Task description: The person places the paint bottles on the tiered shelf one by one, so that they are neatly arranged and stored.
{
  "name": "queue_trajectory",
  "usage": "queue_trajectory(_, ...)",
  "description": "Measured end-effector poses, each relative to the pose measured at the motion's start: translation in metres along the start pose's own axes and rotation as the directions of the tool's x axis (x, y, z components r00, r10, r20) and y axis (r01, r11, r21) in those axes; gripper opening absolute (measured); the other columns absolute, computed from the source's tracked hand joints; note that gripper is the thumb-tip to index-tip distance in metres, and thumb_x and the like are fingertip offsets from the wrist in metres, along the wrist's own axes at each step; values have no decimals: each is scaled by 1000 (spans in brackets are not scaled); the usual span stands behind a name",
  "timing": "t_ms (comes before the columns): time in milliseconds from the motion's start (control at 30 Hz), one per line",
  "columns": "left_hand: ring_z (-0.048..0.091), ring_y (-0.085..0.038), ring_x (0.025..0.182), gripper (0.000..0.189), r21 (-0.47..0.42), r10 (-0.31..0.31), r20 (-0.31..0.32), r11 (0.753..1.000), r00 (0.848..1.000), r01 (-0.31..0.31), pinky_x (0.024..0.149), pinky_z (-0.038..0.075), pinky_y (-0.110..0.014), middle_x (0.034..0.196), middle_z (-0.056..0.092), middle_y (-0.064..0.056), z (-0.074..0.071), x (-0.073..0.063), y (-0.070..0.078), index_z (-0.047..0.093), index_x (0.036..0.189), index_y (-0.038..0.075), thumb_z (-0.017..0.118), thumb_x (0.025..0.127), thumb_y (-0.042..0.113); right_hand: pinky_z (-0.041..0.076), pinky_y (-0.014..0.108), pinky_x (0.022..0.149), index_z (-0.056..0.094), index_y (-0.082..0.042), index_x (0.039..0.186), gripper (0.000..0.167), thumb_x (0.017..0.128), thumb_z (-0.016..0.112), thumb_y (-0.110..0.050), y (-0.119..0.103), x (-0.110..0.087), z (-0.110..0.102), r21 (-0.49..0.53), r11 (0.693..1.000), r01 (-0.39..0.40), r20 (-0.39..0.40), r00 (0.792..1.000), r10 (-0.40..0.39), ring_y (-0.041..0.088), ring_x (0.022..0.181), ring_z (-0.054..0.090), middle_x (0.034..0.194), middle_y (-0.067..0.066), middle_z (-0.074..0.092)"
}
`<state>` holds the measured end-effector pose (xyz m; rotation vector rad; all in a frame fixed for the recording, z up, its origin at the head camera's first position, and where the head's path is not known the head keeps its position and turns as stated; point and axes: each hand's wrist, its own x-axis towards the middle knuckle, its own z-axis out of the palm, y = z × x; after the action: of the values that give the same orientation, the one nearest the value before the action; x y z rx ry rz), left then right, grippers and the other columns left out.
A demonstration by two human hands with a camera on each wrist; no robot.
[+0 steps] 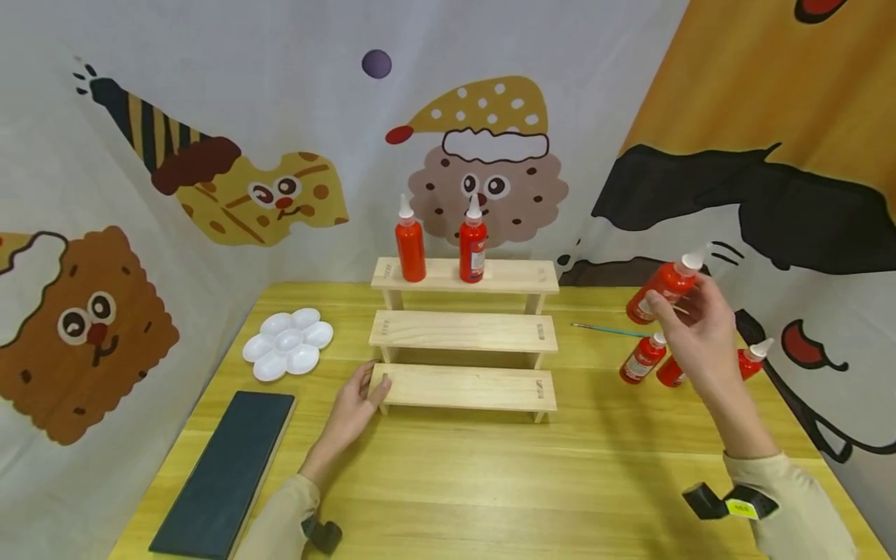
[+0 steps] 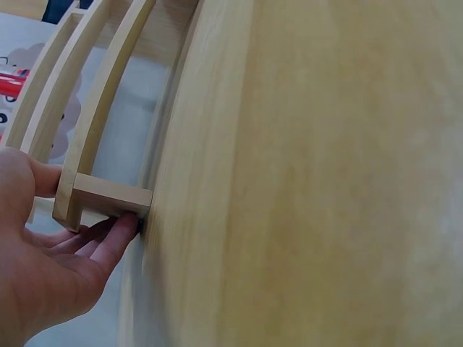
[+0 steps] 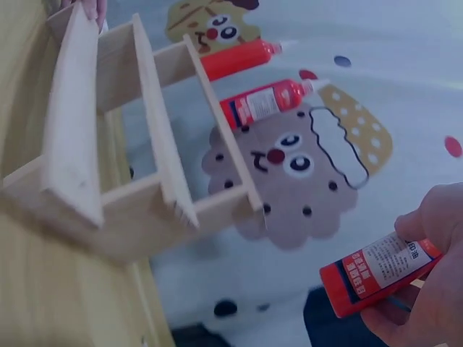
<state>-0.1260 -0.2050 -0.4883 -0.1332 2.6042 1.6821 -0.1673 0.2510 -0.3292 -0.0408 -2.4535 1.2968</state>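
Note:
A three-tier wooden stand [image 1: 462, 332] is in the middle of the table. On its top step stand two red bottles with white pointed nozzles, the left bottle [image 1: 411, 250] and the right bottle [image 1: 473, 249]. My left hand [image 1: 355, 404] grips the left end of the lowest step, thumb on top and fingers underneath, as the left wrist view shows. Raised above the table at the right, my right hand [image 1: 700, 330] holds another red bottle [image 3: 380, 271], tilted, with its label visible. Below that hand, several more red bottles [image 1: 642, 359] stand on the table, partly hidden by the forearm.
A white flower-shaped palette [image 1: 288, 344] lies left of the stand. Nearer me is a dark flat board [image 1: 227, 470]. A thin blue brush [image 1: 609, 330] lies right of the stand. Behind the table hangs a cloth [image 1: 301, 93] printed with cartoon biscuits.

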Motion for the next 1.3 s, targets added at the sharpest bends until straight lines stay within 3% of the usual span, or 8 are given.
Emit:
queue_trajectory(200,35,-46,146,65,-1,-7,1,1000,1000,7,122,33,-53,156,35,-34,0,0,3,32,154,-5,57,105,28,49,6,84,46,-8,146,53,101,64,-30,-28,27,34,82,992,100,56,993,-105,-1,95,57,120,-3,60)
queue_trajectory(367,34,-46,147,65,-6,-9,5,1000,1000,9,123,33,-53,157,34,-33,1,1,3,31,154,-5,57,105,28,49,5,80,48,-7,145,52,100,65,-29,-45,44,61,129,983,128,116,983,-143,2,98,61,128,12,64)
queue_trajectory(433,34,-45,147,65,-10,-7,9,1000,1000,7,123,32,-52,158,34,-33,2,1,3,31,155,-5,57,105,29,51,11,84,47,-7,145,53,101,65,-30,-49,51,69,133,985,112,147,980,-132,12,105,64,132,17,63)
queue_trajectory(567,34,-45,148,66,-5,-8,11,1000,1000,8,123,32,-52,158,34,-32,2,1,1,30,155,-4,56,105,31,55,35,100,45,-5,146,56,101,64,-32,-57,63,84,141,988,56,216,973,-86,31,122,60,137,20,60)
queue_trajectory(667,35,-45,147,66,0,-7,7,1000,1000,7,123,33,-52,158,34,-32,2,1,0,30,155,-4,56,105,31,52,49,106,44,-4,147,58,100,65,-32,-61,69,96,150,988,40,261,962,-79,35,124,59,138,21,59)
queue_trajectory(800,35,-45,147,66,-7,-2,6,1000,1000,2,123,32,-52,157,35,-32,0,0,2,31,155,-4,56,105,31,50,50,108,45,-5,147,58,100,66,-31,-65,73,113,161,987,20,298,952,-68,36,123,58,139,21,58)
queue_trajectory(1033,35,-45,147,65,-13,-5,6,1000,1000,5,123,32,-52,157,35,-33,0,0,3,31,155,-4,56,105,30,51,53,108,47,-9,146,56,98,68,-29,-67,76,127,145,989,-7,313,949,-39,37,126,58,140,20,58)
queue_trajectory(1300,35,-44,147,67,-11,-9,7,1000,1000,9,123,32,-51,157,36,-32,1,1,0,30,155,-4,56,105,33,49,51,111,44,-8,150,62,97,70,-29,-66,73,121,138,990,16,318,946,-60,37,130,57,145,20,56)
